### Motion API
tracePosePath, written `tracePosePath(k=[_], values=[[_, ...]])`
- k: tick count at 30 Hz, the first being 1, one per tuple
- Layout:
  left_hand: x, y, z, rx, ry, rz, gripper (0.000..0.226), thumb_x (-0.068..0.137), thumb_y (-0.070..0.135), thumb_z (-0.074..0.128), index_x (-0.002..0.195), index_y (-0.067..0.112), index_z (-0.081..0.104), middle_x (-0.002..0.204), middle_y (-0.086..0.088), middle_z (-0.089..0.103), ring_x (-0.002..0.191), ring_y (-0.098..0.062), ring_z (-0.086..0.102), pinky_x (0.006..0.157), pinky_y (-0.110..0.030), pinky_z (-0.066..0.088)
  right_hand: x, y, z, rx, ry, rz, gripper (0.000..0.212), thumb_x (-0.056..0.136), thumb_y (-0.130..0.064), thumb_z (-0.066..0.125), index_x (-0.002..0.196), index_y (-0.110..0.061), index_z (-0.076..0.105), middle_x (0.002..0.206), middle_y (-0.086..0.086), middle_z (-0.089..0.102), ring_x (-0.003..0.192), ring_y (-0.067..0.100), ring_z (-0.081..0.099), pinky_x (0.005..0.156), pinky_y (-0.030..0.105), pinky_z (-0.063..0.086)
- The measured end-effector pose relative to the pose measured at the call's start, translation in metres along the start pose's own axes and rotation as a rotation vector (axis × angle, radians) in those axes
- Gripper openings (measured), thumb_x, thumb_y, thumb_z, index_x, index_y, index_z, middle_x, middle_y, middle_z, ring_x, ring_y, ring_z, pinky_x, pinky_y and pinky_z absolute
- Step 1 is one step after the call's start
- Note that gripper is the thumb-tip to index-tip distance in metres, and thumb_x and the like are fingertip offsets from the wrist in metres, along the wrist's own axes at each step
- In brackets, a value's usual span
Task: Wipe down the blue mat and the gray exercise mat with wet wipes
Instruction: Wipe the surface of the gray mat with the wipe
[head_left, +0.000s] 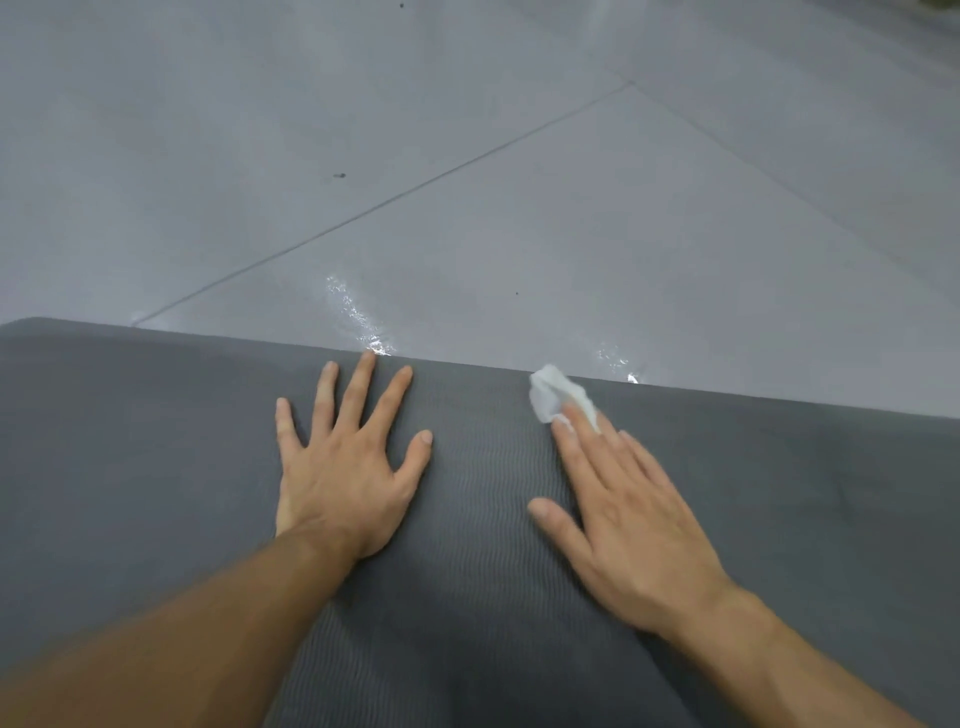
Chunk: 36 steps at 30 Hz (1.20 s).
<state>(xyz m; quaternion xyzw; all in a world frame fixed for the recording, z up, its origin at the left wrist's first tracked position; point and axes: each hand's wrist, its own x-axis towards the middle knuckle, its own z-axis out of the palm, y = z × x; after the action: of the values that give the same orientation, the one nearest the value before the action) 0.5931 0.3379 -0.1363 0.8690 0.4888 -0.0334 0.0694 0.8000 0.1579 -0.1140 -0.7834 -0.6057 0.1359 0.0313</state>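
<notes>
The gray exercise mat (156, 441) with a ribbed surface fills the lower half of the head view, its far edge running across the middle. My left hand (345, 467) lies flat on the mat with fingers spread, fingertips near the far edge. My right hand (623, 509) lies flat with straight fingers and presses a crumpled white wet wipe (550, 395) onto the mat at its far edge. The wipe sticks out beyond my fingertips. No blue mat is in view.
Beyond the mat lies a gray tiled floor (467, 156) with thin joint lines. Wet shiny streaks (358, 317) mark the floor just past the mat's far edge, with a smaller wet patch (618, 361) near the wipe.
</notes>
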Motion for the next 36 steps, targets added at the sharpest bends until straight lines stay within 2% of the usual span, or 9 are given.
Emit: tracePosePath(k=[5,10,13,17,20,24,27,30,36], values=[[0.0,0.0,-0.001,-0.009,0.006,-0.004,0.073,0.092,0.073,0.003,0.161,0.051,-0.004,0.172,0.015,-0.011,0.158,-0.016,-0.017,0.125,-0.06,-0.006,-0.01,0.041,-0.012,-0.002,0.004,0.119,0.079,0.099,-0.073,0.001,0.161,-0.029,-0.02,0.164,-0.018,-0.036,0.154,0.004,-0.025,0.124,0.025,-0.017],[-0.001,-0.001,0.001,-0.009,0.006,-0.005,0.073,0.092,0.074,0.002,0.161,0.051,-0.005,0.172,0.015,-0.011,0.158,-0.015,-0.016,0.125,-0.06,-0.005,-0.029,0.024,-0.005,-0.003,-0.045,0.023,0.083,0.103,-0.073,0.009,0.166,-0.019,0.003,0.173,-0.006,-0.015,0.158,0.011,-0.017,0.127,0.033,-0.004],[-0.001,-0.001,0.002,-0.007,0.011,-0.002,0.073,0.092,0.074,0.002,0.161,0.051,-0.005,0.172,0.015,-0.01,0.158,-0.015,-0.015,0.125,-0.06,-0.005,-0.047,0.01,0.002,-0.004,-0.035,-0.118,0.082,0.106,-0.069,0.023,0.165,-0.012,0.023,0.174,0.0,0.004,0.161,0.018,0.002,0.126,0.037,0.01],[0.0,-0.002,0.002,-0.009,0.013,-0.002,0.073,0.092,0.074,0.003,0.161,0.05,-0.004,0.172,0.015,-0.01,0.158,-0.015,-0.015,0.125,-0.06,-0.005,-0.064,0.004,0.01,-0.064,-0.035,-0.27,0.081,0.105,-0.069,0.029,0.163,-0.012,0.029,0.174,0.0,0.013,0.16,0.021,0.012,0.124,0.038,0.017],[0.0,-0.003,0.001,-0.006,0.01,-0.004,0.073,0.092,0.074,0.003,0.161,0.05,-0.005,0.172,0.015,-0.011,0.158,-0.015,-0.017,0.125,-0.06,-0.006,-0.053,0.023,0.006,-0.073,-0.023,-0.144,0.078,0.106,-0.068,0.025,0.165,-0.017,0.024,0.173,-0.003,0.013,0.159,0.017,0.014,0.125,0.037,0.014],[-0.001,-0.002,0.0,-0.008,0.004,-0.004,0.073,0.092,0.073,0.003,0.161,0.051,-0.007,0.172,0.015,-0.012,0.158,-0.015,-0.018,0.125,-0.06,-0.007,-0.028,0.063,-0.01,-0.085,-0.009,0.134,0.083,0.098,-0.074,0.002,0.167,-0.026,0.001,0.173,-0.012,-0.01,0.158,0.005,-0.01,0.127,0.027,-0.007],[0.0,-0.001,0.0,-0.013,0.001,-0.005,0.073,0.092,0.074,0.003,0.16,0.051,-0.006,0.172,0.015,-0.012,0.158,-0.015,-0.018,0.125,-0.06,-0.007,-0.024,0.069,-0.017,-0.046,-0.042,0.175,0.087,0.095,-0.075,-0.005,0.166,-0.025,-0.003,0.172,-0.012,-0.016,0.157,0.006,-0.015,0.126,0.026,-0.011],[0.0,-0.002,0.0,-0.011,-0.003,-0.004,0.073,0.091,0.074,0.002,0.16,0.051,-0.008,0.171,0.016,-0.014,0.157,-0.015,-0.02,0.125,-0.06,-0.008,-0.039,0.049,-0.011,-0.049,-0.049,0.04,0.085,0.101,-0.074,0.006,0.167,-0.021,0.002,0.173,-0.008,-0.015,0.159,0.01,-0.014,0.128,0.032,-0.001],[0.0,-0.001,0.0,-0.001,0.0,0.003,0.077,0.09,0.079,-0.001,0.161,0.05,-0.006,0.171,0.016,-0.014,0.157,-0.016,-0.02,0.125,-0.06,-0.006,-0.092,0.003,0.023,-0.198,0.044,-0.465,0.062,0.107,-0.049,0.041,0.156,-0.011,0.045,0.171,0.01,0.024,0.157,0.026,0.025,0.121,0.038,0.026]])
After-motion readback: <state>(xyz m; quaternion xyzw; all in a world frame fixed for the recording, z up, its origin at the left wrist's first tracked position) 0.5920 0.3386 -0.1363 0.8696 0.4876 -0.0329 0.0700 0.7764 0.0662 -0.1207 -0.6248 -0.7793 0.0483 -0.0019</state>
